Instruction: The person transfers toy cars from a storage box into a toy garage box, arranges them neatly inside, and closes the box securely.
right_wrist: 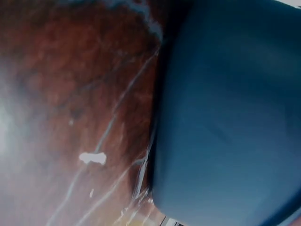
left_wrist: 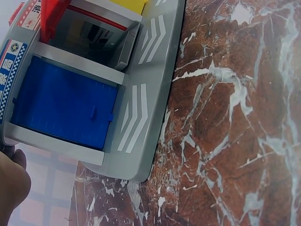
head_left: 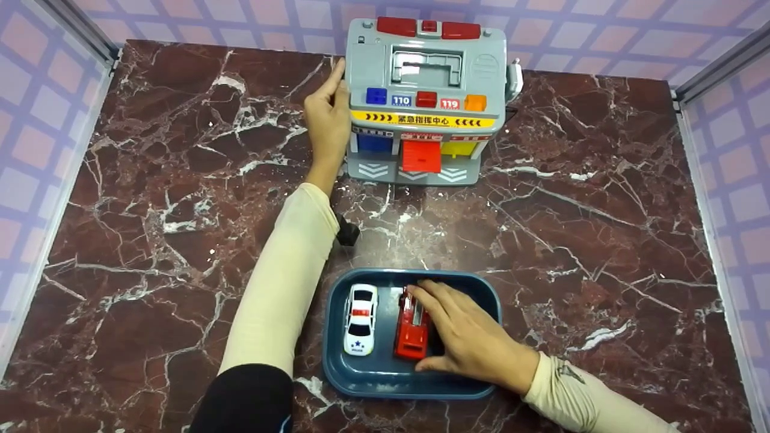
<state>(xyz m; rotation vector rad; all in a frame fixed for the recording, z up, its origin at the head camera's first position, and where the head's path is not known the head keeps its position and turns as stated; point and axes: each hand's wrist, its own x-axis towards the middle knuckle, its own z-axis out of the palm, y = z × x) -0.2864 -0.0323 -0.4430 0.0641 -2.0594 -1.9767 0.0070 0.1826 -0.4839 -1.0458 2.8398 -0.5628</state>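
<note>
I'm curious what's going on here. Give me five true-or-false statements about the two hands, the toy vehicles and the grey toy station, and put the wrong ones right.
1. The white toy police car with a red roof light sits in the dark blue rectangular tray. True.
2. The right hand is on the police car. False: it is on the glossy red toy fire truck.
3. The left hand touches the side of the boxy grey toy station. True.
4. The station's flat red door is closed. False: it is swung up, open.
5. The station's flat blue door is closed. True.
</note>
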